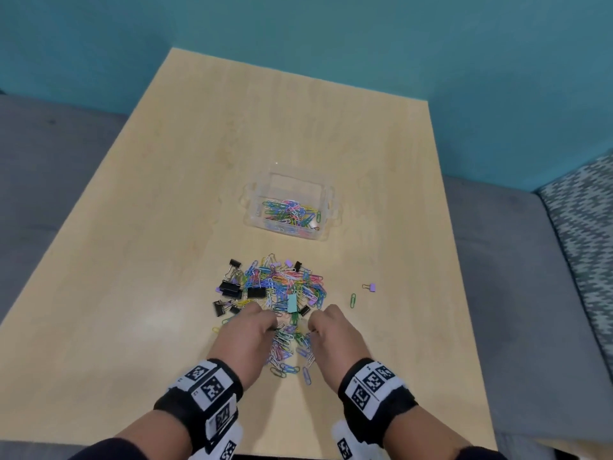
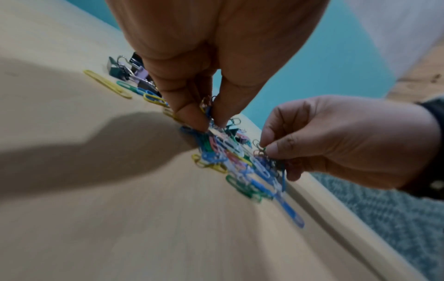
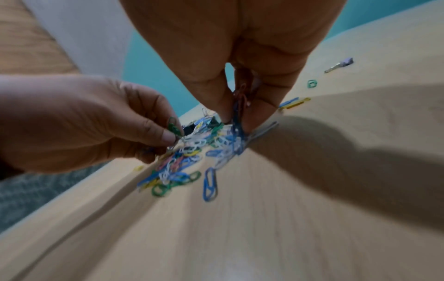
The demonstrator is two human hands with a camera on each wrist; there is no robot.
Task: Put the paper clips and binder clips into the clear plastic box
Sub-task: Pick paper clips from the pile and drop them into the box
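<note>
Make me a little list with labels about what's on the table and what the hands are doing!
table: light wood table
box: clear plastic box, open, some paper clips inside
pile: colourful paper clips mixed with black binder clips, near the hands
strays: purple binder clip and green paper clip lying apart on the right
left hand: pinches a bunch of clips
right hand: pinches a bunch of clips

Head camera looks steeply down from above at the table; 2 wrist cameras face along the fingers, very close, sharing the paper clips between both hands.
</note>
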